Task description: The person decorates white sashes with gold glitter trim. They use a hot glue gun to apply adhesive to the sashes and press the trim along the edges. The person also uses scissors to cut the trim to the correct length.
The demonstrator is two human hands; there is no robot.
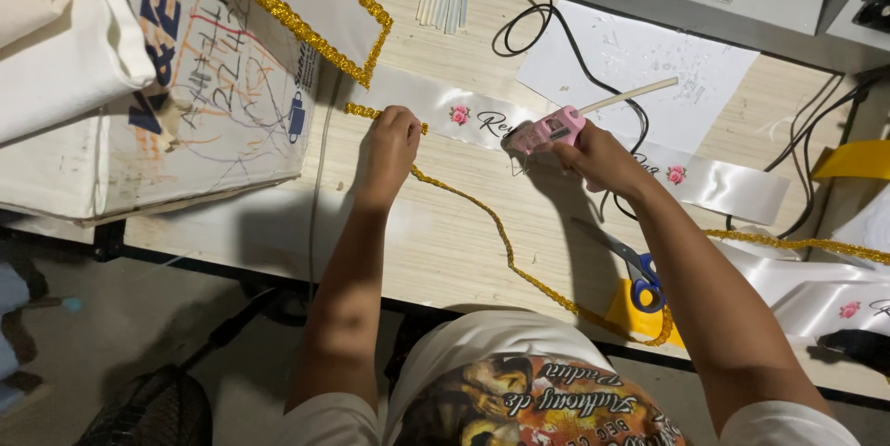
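The left hand [389, 142] lay curled, fingers down, pinning the gold glitter trim [505, 247] against the lower edge of the white satin sash [714, 182], which stretched across the tabletop [445, 242] from about ten o'clock toward three o'clock. The right hand [598, 157] was closed around a pink glue gun [547, 131], its nozzle aimed toward nine o'clock at the sash edge, with a glue stick [630, 94] jutting from the back toward two o'clock.

From the pressing hand the loose trim ran toward five o'clock, past the blue-handled scissors [640, 274] lying on a yellow piece [630, 312] near the front edge. Whether glue was flowing at that instant could not be told.

To do this step well, it seemed wise to lay only a short bead along the very edge, then press the trim down at once, just behind the nozzle, before the glue set. Fingertips were best kept on top of the trim, not on bare glue. Keeping the slack trim straight and free of the scissors would likely stop it from kinking. The black cable [556, 29] at twelve o'clock needed room so the gun could travel without dragging the sash.
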